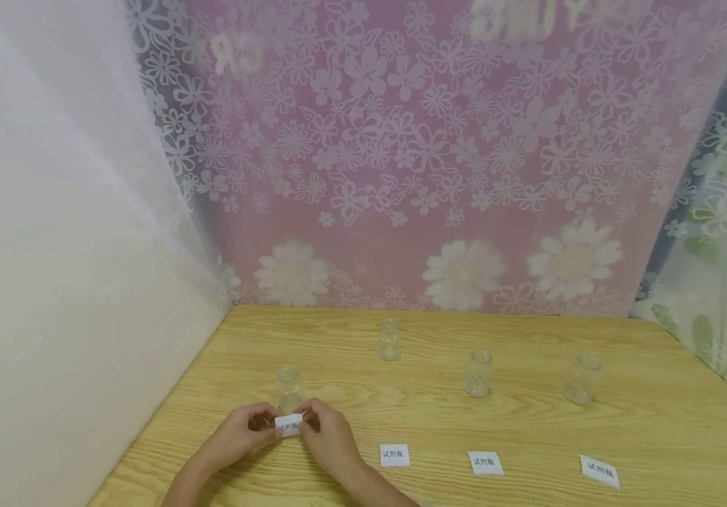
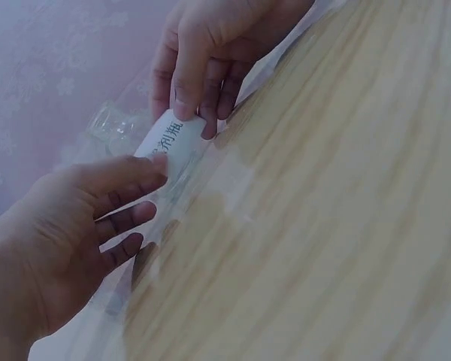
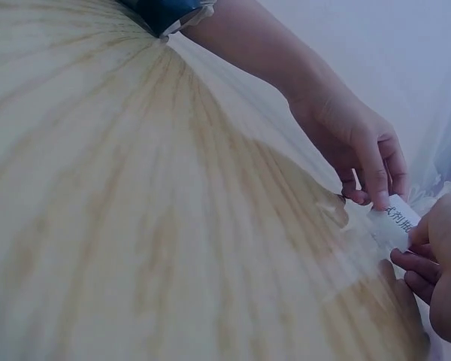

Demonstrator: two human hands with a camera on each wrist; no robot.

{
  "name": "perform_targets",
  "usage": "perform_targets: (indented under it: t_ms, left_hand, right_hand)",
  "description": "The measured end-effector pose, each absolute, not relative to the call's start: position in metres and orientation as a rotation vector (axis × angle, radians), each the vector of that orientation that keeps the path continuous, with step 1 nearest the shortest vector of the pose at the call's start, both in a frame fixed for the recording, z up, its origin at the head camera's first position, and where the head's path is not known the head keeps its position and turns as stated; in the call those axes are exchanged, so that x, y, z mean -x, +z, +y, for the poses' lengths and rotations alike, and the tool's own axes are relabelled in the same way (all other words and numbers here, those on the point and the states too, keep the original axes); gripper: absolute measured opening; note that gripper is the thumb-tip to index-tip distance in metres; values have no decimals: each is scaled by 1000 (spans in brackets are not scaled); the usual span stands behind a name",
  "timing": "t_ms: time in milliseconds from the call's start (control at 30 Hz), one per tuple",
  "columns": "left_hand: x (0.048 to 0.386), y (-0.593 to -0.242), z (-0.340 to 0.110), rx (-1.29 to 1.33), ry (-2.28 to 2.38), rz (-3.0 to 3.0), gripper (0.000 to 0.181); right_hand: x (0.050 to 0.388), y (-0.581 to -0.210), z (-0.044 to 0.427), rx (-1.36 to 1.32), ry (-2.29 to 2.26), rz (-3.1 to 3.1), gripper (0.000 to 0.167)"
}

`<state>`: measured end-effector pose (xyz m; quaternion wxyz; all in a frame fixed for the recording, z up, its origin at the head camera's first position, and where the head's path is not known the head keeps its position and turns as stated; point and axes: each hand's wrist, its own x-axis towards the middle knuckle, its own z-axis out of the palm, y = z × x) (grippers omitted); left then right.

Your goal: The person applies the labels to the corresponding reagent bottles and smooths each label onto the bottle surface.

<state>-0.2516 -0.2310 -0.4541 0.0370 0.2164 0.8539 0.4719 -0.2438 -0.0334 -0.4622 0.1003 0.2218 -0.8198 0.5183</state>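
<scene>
A small white paper label [image 1: 289, 424] with handwritten black characters is held upright in front of the leftmost clear glass jar [image 1: 290, 384]. My left hand [image 1: 243, 433] pinches the label's left end between thumb and fingers. At the other end, my right hand [image 1: 333, 438] pinches it the same way. Seen from the left wrist, the label [image 2: 169, 143] bows slightly between the thumbs, with the glass jar [image 2: 114, 126] close behind it. Whether the label touches the glass, I cannot tell.
Three more glass jars stand farther off: one at the back [image 1: 389, 339], one right of centre [image 1: 478, 373], one at the right [image 1: 582, 379]. Three similar labels lie on the wooden table [image 1: 426, 415], one at the left [image 1: 395, 455], one mid [image 1: 485, 462], one right [image 1: 600, 471].
</scene>
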Motion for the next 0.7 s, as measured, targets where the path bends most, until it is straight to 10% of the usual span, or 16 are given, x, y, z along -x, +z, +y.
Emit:
perform_targets:
  t_ms: [700]
  left_hand:
    - [251, -449, -232, -793, 1661, 2399, 20]
  right_hand:
    - [242, -458, -32, -628, 1665, -2347, 17]
